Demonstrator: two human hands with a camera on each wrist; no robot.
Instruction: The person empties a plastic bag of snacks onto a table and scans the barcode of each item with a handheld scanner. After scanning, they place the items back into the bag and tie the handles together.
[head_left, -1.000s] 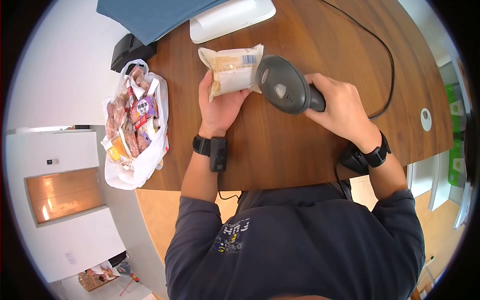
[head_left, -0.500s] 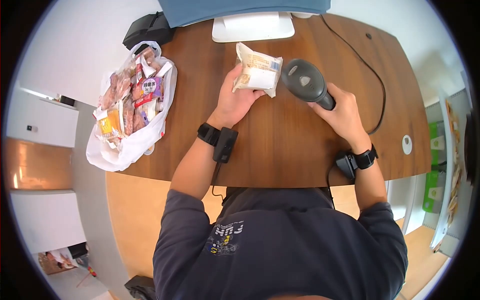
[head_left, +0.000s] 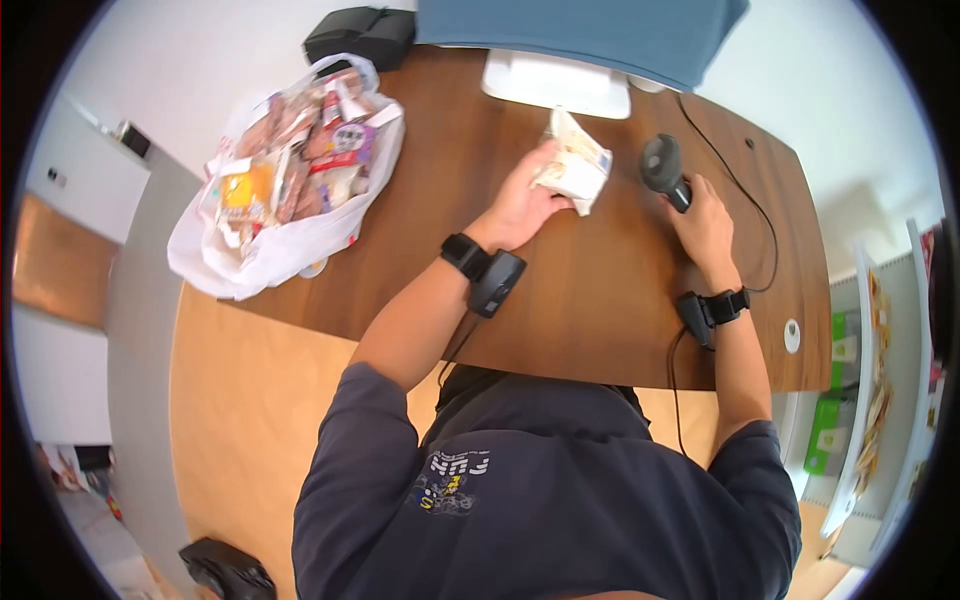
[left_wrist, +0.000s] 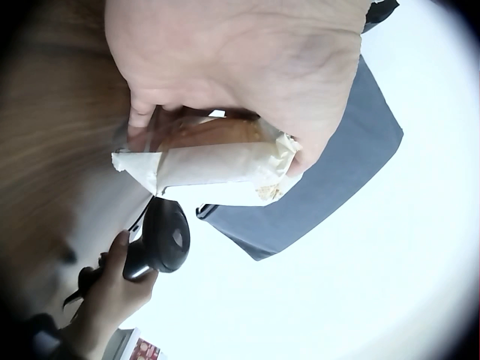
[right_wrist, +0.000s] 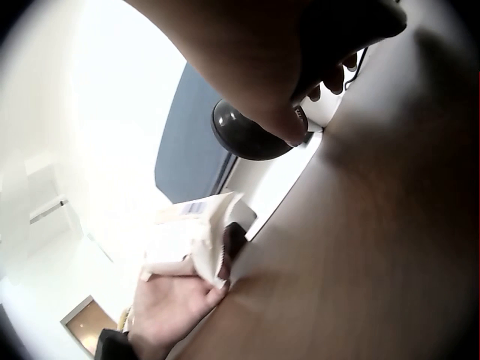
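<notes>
My left hand (head_left: pixel 516 208) holds a cream-wrapped snack packet (head_left: pixel 580 172) over the table, fingers and thumb at its sides. A white label and a small barcode show on the wrapper. In the right wrist view the barcode faces up on the packet (right_wrist: pixel 187 232). My right hand (head_left: pixel 706 228) grips a dark grey handheld barcode scanner (head_left: pixel 661 165) by its handle, the head raised and pointing toward the back of the table. Packet and scanner are apart in the head view, side by side. The left wrist view shows the scanner (left_wrist: pixel 166 236) beyond the packet.
On the table's left stands a white plastic bag (head_left: pixel 260 265) full of packaged foods. Behind are a black device (head_left: pixel 360 38), a white stand base (head_left: pixel 555 85) and a blue-grey panel (head_left: pixel 580 25). A black cable (head_left: pixel 745 180) runs along the right; shelves (head_left: pixel 870 400) stand beyond that edge.
The scanner overlapped the packet's edge a second ago; now a gap separates them. The packet has tilted in my left hand. The head view has shifted, bringing the bag nearer the middle.
</notes>
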